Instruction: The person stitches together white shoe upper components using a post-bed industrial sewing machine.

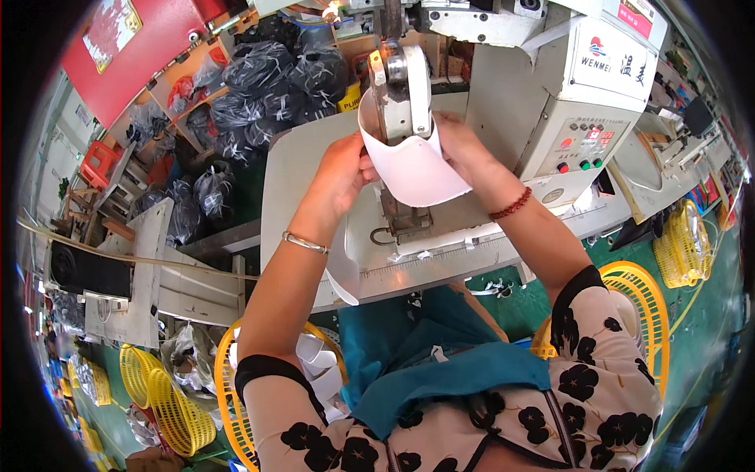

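Observation:
A white curved piece of sheet material point(418, 175), bent into a loop, sits around the lower part of the machine's arm point(397, 94). My left hand point(344, 171) grips the loop's left edge, its fingertips curled and partly hidden. On the other side my right hand point(464, 148) holds the right edge, with most of its fingers behind the material. Below my left wrist, another white piece point(344, 275) hangs over the front edge of the machine table point(303, 169).
A control box point(578, 145) with red and green buttons stands to the right. Yellow baskets point(228, 393) flank my lap, the left one with white pieces point(318, 366). Black plastic bags point(267, 82) pile up at the back left. A teal cloth point(448, 385) covers my lap.

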Motion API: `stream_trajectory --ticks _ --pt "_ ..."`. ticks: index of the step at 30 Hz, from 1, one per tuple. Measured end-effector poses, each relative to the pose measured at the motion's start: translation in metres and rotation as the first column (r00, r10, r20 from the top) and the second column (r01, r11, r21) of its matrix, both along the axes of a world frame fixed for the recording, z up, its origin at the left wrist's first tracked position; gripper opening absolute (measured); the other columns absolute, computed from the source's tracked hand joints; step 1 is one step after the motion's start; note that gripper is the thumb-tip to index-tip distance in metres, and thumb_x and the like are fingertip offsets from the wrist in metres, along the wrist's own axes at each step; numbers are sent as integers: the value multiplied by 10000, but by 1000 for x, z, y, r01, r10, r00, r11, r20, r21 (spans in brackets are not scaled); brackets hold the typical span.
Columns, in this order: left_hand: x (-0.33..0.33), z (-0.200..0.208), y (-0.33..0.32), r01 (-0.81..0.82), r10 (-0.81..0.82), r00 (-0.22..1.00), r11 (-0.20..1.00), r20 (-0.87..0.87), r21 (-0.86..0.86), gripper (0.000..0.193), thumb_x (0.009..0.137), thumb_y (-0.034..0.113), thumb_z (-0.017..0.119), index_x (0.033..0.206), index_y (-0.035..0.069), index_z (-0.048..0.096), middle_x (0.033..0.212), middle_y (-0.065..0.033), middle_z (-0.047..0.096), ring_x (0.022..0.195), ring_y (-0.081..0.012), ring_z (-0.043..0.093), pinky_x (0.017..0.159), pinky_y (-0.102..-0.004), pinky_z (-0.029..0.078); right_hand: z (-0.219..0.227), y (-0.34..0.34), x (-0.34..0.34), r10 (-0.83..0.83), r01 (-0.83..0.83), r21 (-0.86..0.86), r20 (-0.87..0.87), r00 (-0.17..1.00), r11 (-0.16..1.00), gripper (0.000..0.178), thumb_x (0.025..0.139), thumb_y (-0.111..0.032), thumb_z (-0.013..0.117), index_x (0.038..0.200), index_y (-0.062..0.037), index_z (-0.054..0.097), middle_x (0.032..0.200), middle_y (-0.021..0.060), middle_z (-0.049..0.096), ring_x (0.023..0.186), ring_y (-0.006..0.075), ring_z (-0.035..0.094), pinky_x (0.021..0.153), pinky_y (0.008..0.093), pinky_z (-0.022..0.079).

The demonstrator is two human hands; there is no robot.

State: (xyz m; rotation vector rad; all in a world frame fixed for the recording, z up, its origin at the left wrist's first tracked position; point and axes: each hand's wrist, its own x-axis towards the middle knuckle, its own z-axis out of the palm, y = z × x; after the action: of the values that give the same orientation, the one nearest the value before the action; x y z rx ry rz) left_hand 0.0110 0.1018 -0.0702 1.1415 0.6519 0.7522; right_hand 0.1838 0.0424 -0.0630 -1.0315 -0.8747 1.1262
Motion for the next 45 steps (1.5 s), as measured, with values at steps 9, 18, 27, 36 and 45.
stream_trajectory --ticks 9,18,27,36,45 --pt "1 -11 -14 -62 75 990 992 -117 107 303 938 299 462 903 39 613 776 -18 604 670 -111 536 630 -273 450 -51 5 22 -93 -25 177 628 773 984 291 946 -205 436 976 60 553 807 77 634 721 144 591 678 287 488" --pt "-69 -65 -32 313 410 681 586 -606 748 235 775 159 576 994 77 550 771 -117 614 740 -311 598 680 -401 463 -113 -8 31 -288 -7 288 954 -82 958 218 881 -212 471 808 -29 566 729 187 621 625 338 621 563 441 487" --pt "-123 -101 -108 417 670 314 539 -673 732 260 755 290 633 663 50 595 678 -126 603 610 -299 580 569 -408 453 -81 -60 -9 -428 129 508 531 731 851 65 881 -40 544 934 -16 572 639 -35 506 589 14 405 521 169 333" --pt "-122 -56 -119 -356 363 928 931 -84 82 298 743 153 583 970 -38 605 742 -54 624 626 -123 571 588 -240 463 -74 -111 -31 263 -346 117 444 857 931 215 930 -128 490 1112 -13 492 847 -1 545 760 44 502 663 190 421" --pt "-112 -9 -162 -84 91 993 992 -75 89 351 663 61 610 996 -49 591 922 -89 649 843 -123 606 730 -227 464 -19 -122 -49 569 -635 211 299 766 743 372 976 -301 378 906 4 580 875 28 611 842 77 526 746 238 422"
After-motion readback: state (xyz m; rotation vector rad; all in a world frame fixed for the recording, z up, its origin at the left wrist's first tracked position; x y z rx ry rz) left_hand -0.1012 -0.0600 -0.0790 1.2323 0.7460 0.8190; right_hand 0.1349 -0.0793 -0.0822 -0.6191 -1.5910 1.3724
